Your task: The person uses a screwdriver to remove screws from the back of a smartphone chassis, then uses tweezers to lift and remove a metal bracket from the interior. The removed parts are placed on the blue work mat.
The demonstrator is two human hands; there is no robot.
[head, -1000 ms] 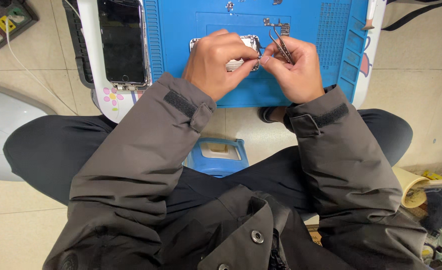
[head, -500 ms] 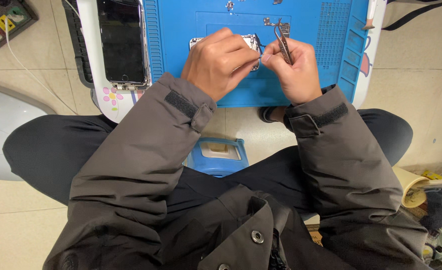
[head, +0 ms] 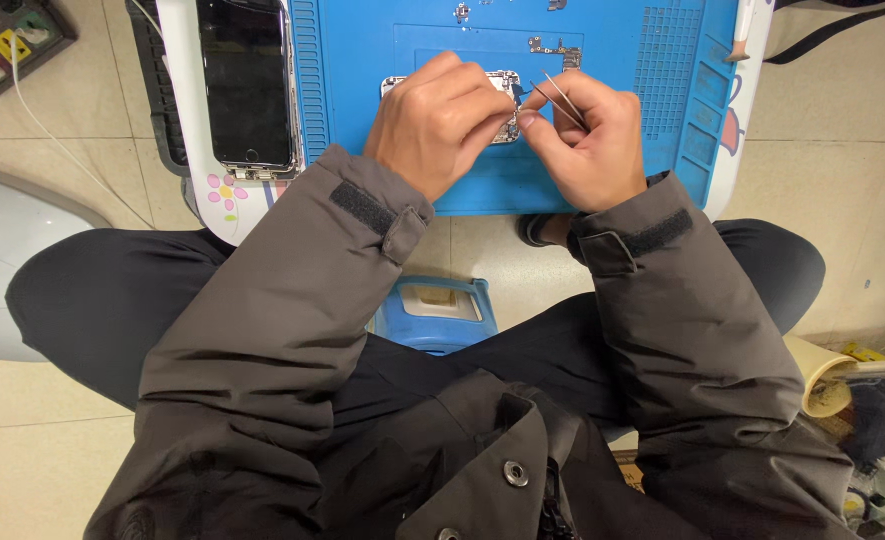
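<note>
An opened phone body (head: 508, 85) lies on a blue work mat (head: 623, 90), mostly covered by my hands. My left hand (head: 443, 125) rests on top of it, fingers curled and pressing it down. My right hand (head: 588, 140) pinches thin metal tweezers (head: 561, 100), whose tips point at the phone's right edge, close to my left fingertips. Small loose metal parts (head: 553, 47) lie on the mat just beyond my hands.
A detached phone screen (head: 246, 85) lies face up on the white table's left part. A power strip (head: 3, 40) sits on the floor at top left. A blue stool (head: 433, 310) stands between my knees. A roll of tape (head: 823, 375) lies at lower right.
The tweezers have tilted lower, their tips now closer to the phone body's right edge. My left hand stays on the phone.
</note>
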